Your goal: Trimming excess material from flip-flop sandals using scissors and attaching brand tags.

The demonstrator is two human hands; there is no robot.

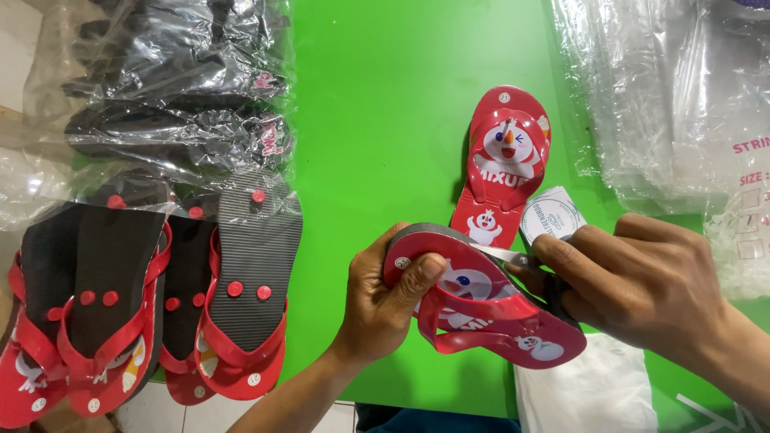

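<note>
My left hand grips the toe end of a red flip-flop with a cartoon print, thumb on its top face, holding it tilted above the green table. My right hand is closed around a dark-handled tool whose metal tip points at the flip-flop's upper edge. A round white paper tag sits just above that hand. A second matching red flip-flop lies flat on the table behind.
Several red and black flip-flops lie stacked sole-up at the left, with bagged dark ones behind them. A pile of clear plastic bags fills the right back. A white sheet lies at the near edge.
</note>
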